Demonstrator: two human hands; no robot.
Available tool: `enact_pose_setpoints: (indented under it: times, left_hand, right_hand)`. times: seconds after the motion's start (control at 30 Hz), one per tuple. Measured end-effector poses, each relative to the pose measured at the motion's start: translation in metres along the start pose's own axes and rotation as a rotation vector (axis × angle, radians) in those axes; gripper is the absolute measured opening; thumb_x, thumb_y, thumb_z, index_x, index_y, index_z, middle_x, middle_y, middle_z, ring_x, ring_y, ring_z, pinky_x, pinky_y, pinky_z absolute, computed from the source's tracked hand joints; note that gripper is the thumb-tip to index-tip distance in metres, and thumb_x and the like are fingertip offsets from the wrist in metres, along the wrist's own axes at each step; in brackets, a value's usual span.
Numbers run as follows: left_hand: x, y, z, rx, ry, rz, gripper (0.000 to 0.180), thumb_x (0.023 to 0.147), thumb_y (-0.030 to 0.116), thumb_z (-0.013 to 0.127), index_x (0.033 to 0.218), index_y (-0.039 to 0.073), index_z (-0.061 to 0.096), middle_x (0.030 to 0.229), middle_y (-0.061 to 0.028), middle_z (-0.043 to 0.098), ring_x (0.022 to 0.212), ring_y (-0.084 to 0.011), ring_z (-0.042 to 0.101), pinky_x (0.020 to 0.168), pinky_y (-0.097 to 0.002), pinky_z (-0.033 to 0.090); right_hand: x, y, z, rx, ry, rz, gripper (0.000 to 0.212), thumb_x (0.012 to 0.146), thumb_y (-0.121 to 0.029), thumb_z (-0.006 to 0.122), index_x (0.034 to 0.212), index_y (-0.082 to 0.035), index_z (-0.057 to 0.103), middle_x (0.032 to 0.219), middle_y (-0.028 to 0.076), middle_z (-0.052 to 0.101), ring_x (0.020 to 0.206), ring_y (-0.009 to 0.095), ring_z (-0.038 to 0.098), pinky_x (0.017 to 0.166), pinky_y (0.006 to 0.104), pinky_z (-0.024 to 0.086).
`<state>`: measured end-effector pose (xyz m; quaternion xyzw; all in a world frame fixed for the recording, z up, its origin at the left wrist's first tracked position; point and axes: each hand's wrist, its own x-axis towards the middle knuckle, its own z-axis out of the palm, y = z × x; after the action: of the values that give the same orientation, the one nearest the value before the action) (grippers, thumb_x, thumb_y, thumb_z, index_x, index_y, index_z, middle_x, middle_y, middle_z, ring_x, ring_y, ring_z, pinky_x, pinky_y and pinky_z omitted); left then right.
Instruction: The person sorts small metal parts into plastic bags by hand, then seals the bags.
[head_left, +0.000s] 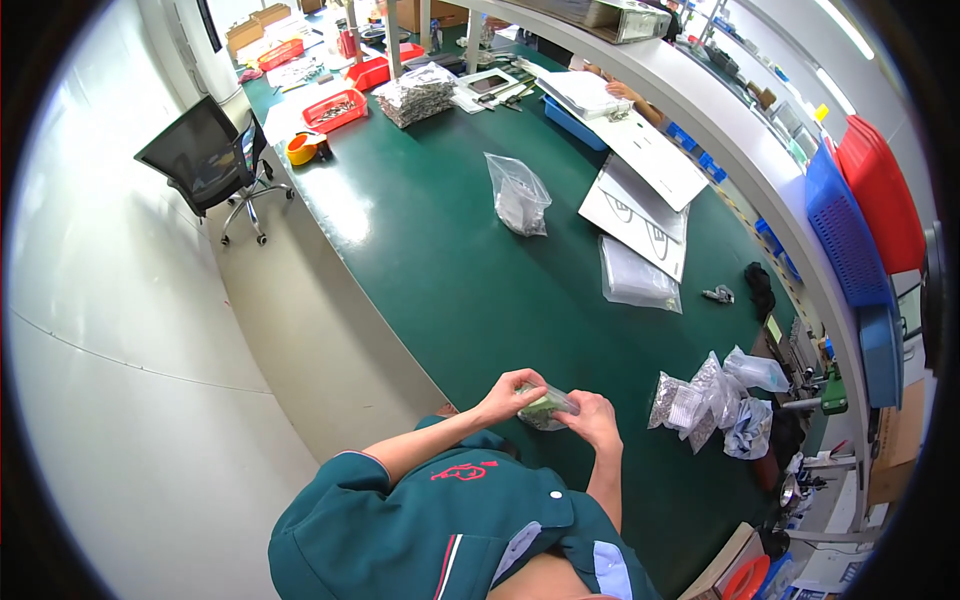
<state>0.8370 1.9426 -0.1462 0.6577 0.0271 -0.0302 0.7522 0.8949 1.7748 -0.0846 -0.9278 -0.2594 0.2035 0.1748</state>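
Close to my body, over the near end of the green table, a clear plastic bag is held up between my two hands. My left hand pinches its top edge on one side, fingers bent. On the other side my right hand grips the edge with thumb and fingers together. Something greenish shows at the bag's upper part, and small dark contents lie at its bottom; their kind is too small to make out.
Filled plastic bags lie at the right. Farther off are another clear bag, white boards, a red basket and an orange tape dispenser. A shelf runs above the right edge. A chair stands left; another person's hand shows.
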Motion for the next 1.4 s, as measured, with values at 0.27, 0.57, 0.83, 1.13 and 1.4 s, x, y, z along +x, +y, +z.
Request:
enact_pose_setpoints:
  times: [0.27,0.57,0.83,1.13,1.4]
  left_hand:
    - [0.006,-0.006,-0.006,-0.268,0.159,-0.022,0.023,0.081,0.019,0.050,0.093,0.000,0.050,0.088,-0.0059,0.056,0.085,-0.0120,0.051,0.078,-0.0255,0.040]
    - [0.007,-0.012,-0.005,-0.253,0.160,-0.024,0.022,0.083,0.021,0.048,0.088,0.000,0.053,0.081,-0.0048,0.057,0.079,-0.0105,0.051,0.073,-0.0246,0.040]
    - [0.008,-0.012,-0.005,-0.252,0.153,-0.054,0.023,0.083,0.022,0.047,0.086,0.000,0.054,0.079,-0.0049,0.056,0.076,-0.0104,0.051,0.072,-0.0240,0.040]
    - [0.010,-0.014,-0.004,-0.251,0.135,-0.041,0.034,0.087,0.029,0.035,0.083,0.001,0.055,0.078,-0.0057,0.056,0.075,-0.0125,0.051,0.074,-0.0263,0.039]
    - [0.010,-0.027,-0.009,-0.170,0.003,-0.061,0.048,0.088,0.042,0.030,0.098,0.001,0.052,0.097,-0.0082,0.055,0.093,-0.0166,0.048,0.084,-0.0297,0.035]
  right_hand:
    - [0.007,-0.001,0.022,0.026,0.033,0.004,0.023,0.068,-0.026,0.061,0.071,-0.005,0.057,0.068,0.013,0.057,0.068,0.031,0.056,0.059,0.0396,0.043]
    - [0.006,0.011,0.035,0.074,0.112,-0.044,0.020,0.072,-0.024,0.058,0.070,-0.004,0.056,0.068,0.012,0.056,0.065,0.031,0.054,0.058,0.0395,0.043]
    - [0.000,-0.001,0.022,0.042,0.114,-0.086,0.018,0.072,-0.023,0.058,0.067,-0.006,0.058,0.065,0.011,0.053,0.064,0.031,0.054,0.056,0.0394,0.042]
    - [-0.005,-0.005,0.015,-0.005,0.145,-0.172,0.020,0.073,-0.023,0.055,0.063,-0.006,0.058,0.062,0.010,0.053,0.061,0.029,0.053,0.055,0.0381,0.041]
    - [-0.009,-0.014,0.005,0.023,0.185,-0.137,0.021,0.070,-0.023,0.057,0.060,-0.005,0.057,0.058,0.010,0.052,0.057,0.028,0.053,0.052,0.0364,0.041]
